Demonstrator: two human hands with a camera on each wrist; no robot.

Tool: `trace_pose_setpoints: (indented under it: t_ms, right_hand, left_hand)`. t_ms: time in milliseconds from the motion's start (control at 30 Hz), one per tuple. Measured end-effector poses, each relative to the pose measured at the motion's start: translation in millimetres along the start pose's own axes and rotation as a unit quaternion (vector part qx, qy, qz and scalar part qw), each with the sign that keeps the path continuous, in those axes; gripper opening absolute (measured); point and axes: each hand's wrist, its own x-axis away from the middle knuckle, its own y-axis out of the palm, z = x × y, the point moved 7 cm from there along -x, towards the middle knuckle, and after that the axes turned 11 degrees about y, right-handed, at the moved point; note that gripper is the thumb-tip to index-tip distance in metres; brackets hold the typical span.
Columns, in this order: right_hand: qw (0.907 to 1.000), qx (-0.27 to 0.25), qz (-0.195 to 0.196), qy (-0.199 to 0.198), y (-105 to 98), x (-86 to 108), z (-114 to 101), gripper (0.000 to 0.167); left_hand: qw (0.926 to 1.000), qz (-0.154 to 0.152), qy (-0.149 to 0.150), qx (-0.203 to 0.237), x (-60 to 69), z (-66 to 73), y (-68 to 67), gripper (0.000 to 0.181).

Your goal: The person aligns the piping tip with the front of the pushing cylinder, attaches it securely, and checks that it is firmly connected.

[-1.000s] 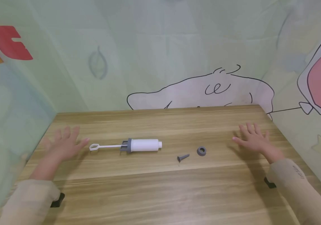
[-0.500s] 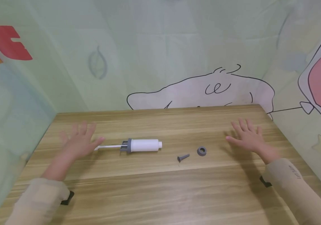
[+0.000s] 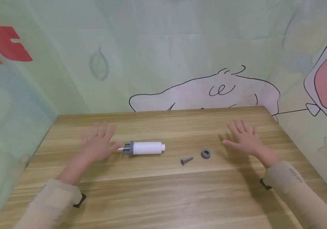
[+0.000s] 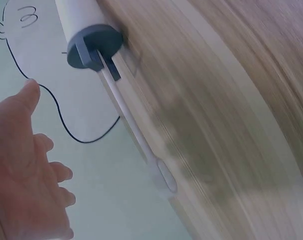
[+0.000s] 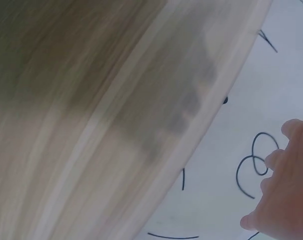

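Observation:
A white cylinder [image 3: 147, 148] with a grey slotted collar lies on its side on the table. Its thin white rod [image 4: 126, 107] ends in a loop, visible in the left wrist view. In the head view the left hand [image 3: 97, 148], fingers spread, hovers over the rod and hides the loop; it holds nothing. To the cylinder's right lie a small grey funnel-shaped piece [image 3: 186, 160] and a grey ring [image 3: 205, 154]. The right hand [image 3: 245, 140] hangs above the table right of the ring, fingers spread and empty.
The wooden table [image 3: 163, 197] has printed cloth [image 3: 163, 57] behind it and at both sides. Each wrist, in a beige sleeve, carries a small black object below it, such as the one [image 3: 80, 201] at the left.
The left hand has moved right, from beside the looped end to over the rod. The right hand has moved a little left. The pieces on the table have stayed where they were.

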Motion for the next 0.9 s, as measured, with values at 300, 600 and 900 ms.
trace_pose_setpoints:
  t_ms: [300, 600, 900]
  right_hand:
    - [0.9996, 0.000, 0.004, -0.028, -3, 3.3, -22, 0.083]
    - [0.9978, -0.001, 0.019, -0.064, -6, 9.4, -45, 0.082]
    - [0.9940, -0.025, 0.021, -0.104, -5, 14.0, -64, 0.082]
  left_hand:
    - [0.9988, 0.030, 0.040, 0.001, -15.0, 36.5, 5.3, 0.081]
    - [0.9937, 0.063, 0.093, 0.004, -26.7, 71.6, 11.4, 0.076]
    - [0.9831, 0.105, 0.150, -0.001, -34.5, 108.2, 13.6, 0.067]
